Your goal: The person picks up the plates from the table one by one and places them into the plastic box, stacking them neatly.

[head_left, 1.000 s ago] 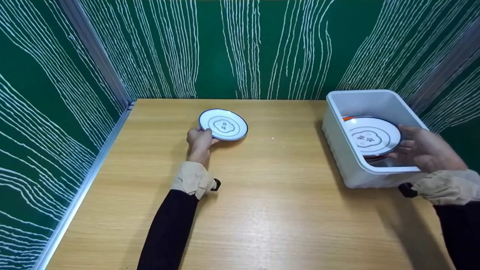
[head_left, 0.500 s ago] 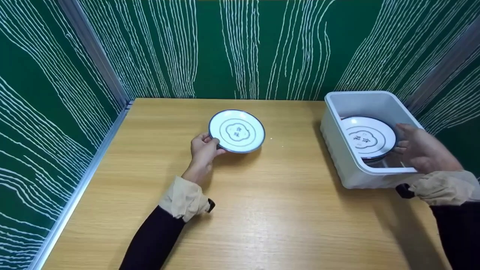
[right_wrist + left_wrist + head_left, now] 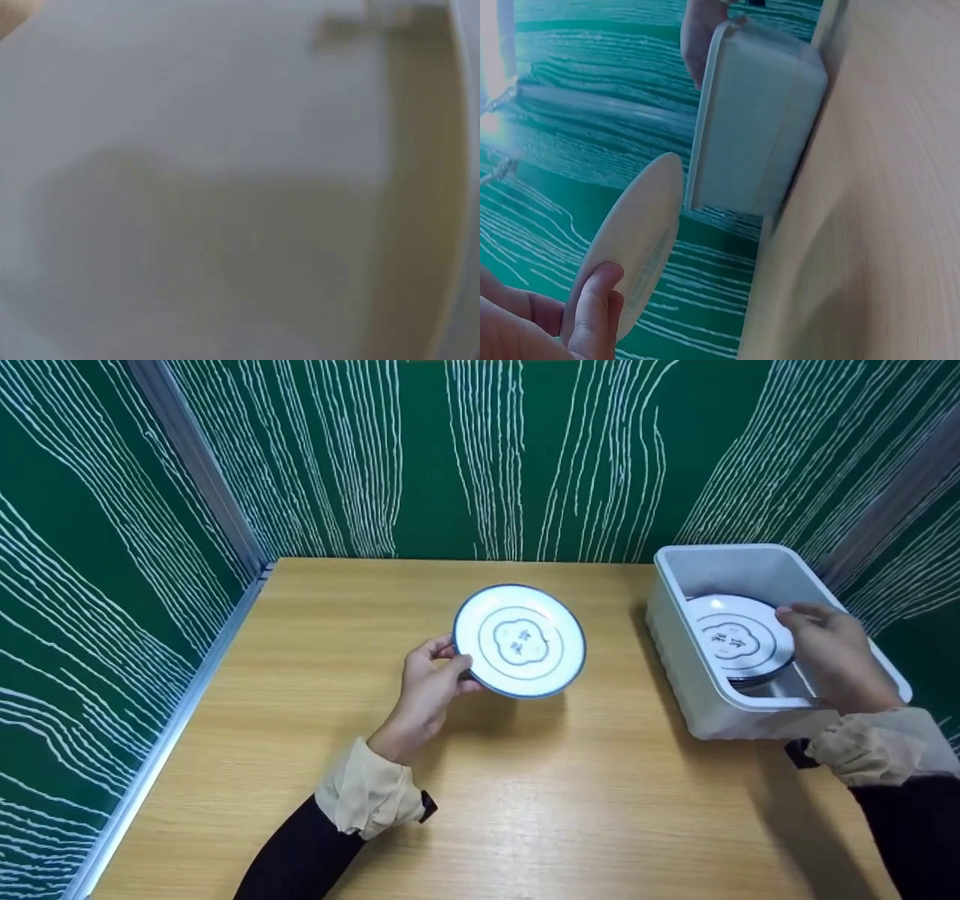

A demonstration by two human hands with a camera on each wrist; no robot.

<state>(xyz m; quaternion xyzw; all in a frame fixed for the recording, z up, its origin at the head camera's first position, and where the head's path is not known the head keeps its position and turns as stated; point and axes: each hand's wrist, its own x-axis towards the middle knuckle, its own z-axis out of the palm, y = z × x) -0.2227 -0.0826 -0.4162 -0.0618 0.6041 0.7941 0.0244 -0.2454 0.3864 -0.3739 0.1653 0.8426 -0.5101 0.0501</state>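
My left hand (image 3: 429, 691) pinches the left rim of a white plate with a blue edge (image 3: 519, 640) and holds it lifted above the wooden table (image 3: 480, 810). The left wrist view shows the same plate (image 3: 634, 240) edge-on beside my thumb, with the bin's outer wall (image 3: 757, 127) behind it. My right hand (image 3: 829, 656) reaches into the white plastic bin (image 3: 679, 652) and lies on the right rim of the top plate (image 3: 739, 639) of a small stack there. Whether its fingers curl round that rim is hidden. The right wrist view is a grey blur.
Green walls with white wavy lines close in the table at the back and both sides. An aluminium strip (image 3: 161, 742) runs along the left table edge. The bin stands at the table's right, near the wall.
My left hand has lifted the blue-edged plate off the table and carried it right, towards the bin. The top plate in the bin has sunk lower, and my right hand has shifted onto its rim.
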